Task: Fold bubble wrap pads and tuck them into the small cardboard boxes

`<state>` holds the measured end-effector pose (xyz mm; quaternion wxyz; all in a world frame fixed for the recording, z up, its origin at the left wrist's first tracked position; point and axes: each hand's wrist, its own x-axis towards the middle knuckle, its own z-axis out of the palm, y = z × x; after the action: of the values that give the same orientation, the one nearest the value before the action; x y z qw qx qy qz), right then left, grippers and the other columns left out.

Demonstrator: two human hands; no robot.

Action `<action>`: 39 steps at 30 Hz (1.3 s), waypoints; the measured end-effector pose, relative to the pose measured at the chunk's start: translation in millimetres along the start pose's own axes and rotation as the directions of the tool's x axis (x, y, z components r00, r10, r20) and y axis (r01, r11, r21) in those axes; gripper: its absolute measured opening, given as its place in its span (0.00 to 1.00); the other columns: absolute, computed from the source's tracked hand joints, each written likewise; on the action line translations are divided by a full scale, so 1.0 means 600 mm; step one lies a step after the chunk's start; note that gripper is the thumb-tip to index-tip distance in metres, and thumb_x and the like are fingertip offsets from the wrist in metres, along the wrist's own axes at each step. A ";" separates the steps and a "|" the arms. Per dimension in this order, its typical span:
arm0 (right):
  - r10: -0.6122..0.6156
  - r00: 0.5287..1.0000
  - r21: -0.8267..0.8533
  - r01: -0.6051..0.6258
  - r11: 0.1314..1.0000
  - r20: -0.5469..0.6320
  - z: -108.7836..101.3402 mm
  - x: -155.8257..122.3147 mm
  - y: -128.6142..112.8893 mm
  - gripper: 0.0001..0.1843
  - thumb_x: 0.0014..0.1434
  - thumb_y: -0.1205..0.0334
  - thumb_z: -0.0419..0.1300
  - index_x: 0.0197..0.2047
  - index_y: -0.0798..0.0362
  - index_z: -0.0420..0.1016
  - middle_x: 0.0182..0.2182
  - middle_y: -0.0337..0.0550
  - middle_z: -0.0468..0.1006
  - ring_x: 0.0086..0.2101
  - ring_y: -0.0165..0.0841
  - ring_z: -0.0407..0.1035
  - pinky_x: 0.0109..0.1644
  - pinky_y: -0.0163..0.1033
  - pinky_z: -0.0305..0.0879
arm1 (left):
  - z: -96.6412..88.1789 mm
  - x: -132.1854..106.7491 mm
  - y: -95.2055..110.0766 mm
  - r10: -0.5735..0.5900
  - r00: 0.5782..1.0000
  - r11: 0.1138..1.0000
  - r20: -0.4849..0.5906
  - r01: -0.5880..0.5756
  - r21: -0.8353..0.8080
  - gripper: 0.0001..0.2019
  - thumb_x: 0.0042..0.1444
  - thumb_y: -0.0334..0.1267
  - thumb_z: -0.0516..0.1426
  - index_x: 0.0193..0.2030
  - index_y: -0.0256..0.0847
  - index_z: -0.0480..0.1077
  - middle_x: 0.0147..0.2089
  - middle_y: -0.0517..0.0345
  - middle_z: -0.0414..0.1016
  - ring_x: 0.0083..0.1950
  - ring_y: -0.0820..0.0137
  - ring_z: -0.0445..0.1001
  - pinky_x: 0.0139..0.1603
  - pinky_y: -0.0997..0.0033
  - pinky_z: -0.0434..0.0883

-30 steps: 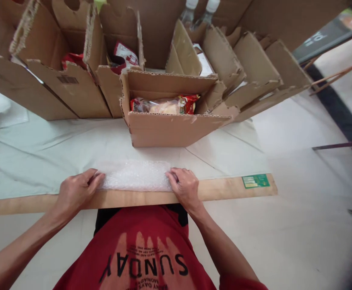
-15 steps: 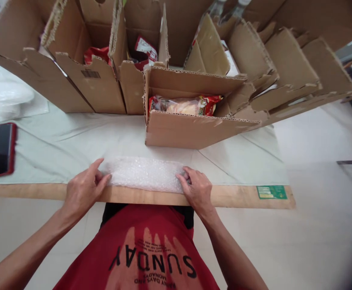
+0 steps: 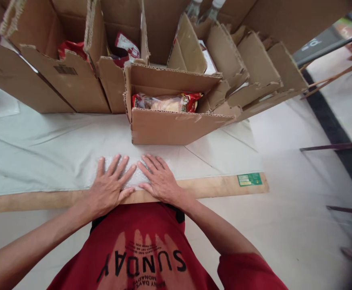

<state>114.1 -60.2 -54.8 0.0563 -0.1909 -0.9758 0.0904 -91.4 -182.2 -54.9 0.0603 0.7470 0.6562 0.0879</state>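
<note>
One long tabletop (image 3: 43, 199) with a bare wooden front edge carries everything, and a pale cloth (image 3: 43, 153) covers most of it, reaching well out to either side of the hands. Beyond the fingertips, at the far side of the cloth, stands a row of opened cardboard boxes (image 3: 73, 80) with ragged, torn flaps; red packaging shows inside some of them. The nearest box (image 3: 176, 129) sits straight ahead of the fingertips and a little to the right, close by but apart from them. It holds a clear and red snack packet (image 3: 166, 104) lying on its side.

A sheet of bubble wrap (image 3: 135, 178) lies flat on the cloth at the near edge, directly under both palms. Little of it shows apart from a strip between the hands and a margin just past the fingers.

The left hand (image 3: 111, 185) and right hand (image 3: 159, 181) rest on it side by side, nearly touching. Neither grip is closed: the fingers are spread apart and pressed flat, clamped on nothing.

A small green label (image 3: 249, 179) is stuck on the wooden edge, well to the right of the right hand.
</note>
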 end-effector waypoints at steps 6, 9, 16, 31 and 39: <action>0.149 0.988 -0.015 -0.149 0.989 0.037 -0.005 -0.050 0.043 0.45 0.67 0.36 0.58 0.76 0.54 0.57 0.76 0.59 0.53 0.75 0.54 0.46 0.76 0.63 0.45 | -0.013 -0.019 -0.010 -0.101 0.994 0.994 0.052 0.103 -0.030 0.39 0.60 0.65 0.59 0.72 0.46 0.65 0.79 0.36 0.54 0.80 0.32 0.44 0.74 0.22 0.35; 0.172 0.984 0.003 -0.172 0.985 0.037 -0.006 -0.059 0.050 0.45 0.67 0.35 0.58 0.77 0.52 0.56 0.77 0.58 0.52 0.75 0.53 0.45 0.76 0.63 0.43 | -0.010 -0.018 -0.008 -0.094 0.994 0.995 0.049 0.096 -0.037 0.40 0.59 0.66 0.60 0.73 0.48 0.64 0.79 0.37 0.53 0.80 0.31 0.42 0.73 0.20 0.34; 0.243 0.970 -0.043 -0.244 0.969 -0.020 -0.016 -0.078 0.045 0.40 0.70 0.41 0.56 0.75 0.56 0.59 0.75 0.60 0.57 0.73 0.53 0.51 0.75 0.63 0.48 | -0.005 -0.021 -0.011 -0.088 0.996 0.995 -0.027 0.086 -0.045 0.40 0.60 0.67 0.58 0.72 0.45 0.66 0.78 0.34 0.55 0.80 0.32 0.45 0.74 0.22 0.35; 0.041 0.999 -0.030 -0.041 0.999 0.020 -0.006 -0.121 0.006 0.38 0.74 0.42 0.50 0.75 0.62 0.58 0.73 0.59 0.62 0.73 0.46 0.54 0.76 0.58 0.52 | 0.010 -0.091 -0.045 0.092 0.989 0.995 -0.113 -0.087 0.046 0.28 0.70 0.48 0.51 0.74 0.41 0.63 0.79 0.41 0.55 0.81 0.46 0.47 0.78 0.42 0.48; -0.237 0.968 -0.138 0.224 0.965 -0.080 -0.048 -0.116 0.049 0.17 0.69 0.72 0.53 0.56 0.61 0.76 0.57 0.62 0.80 0.59 0.45 0.72 0.64 0.55 0.67 | -0.009 -0.067 -0.052 0.118 0.978 0.991 -0.172 -0.106 0.075 0.27 0.65 0.49 0.56 0.67 0.41 0.69 0.71 0.40 0.70 0.72 0.45 0.67 0.76 0.39 0.51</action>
<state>192.8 -55.7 -37.7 0.1009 -0.0833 -0.9913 0.0115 -127.5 -218.2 -58.1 -0.0276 0.7737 0.6183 0.1353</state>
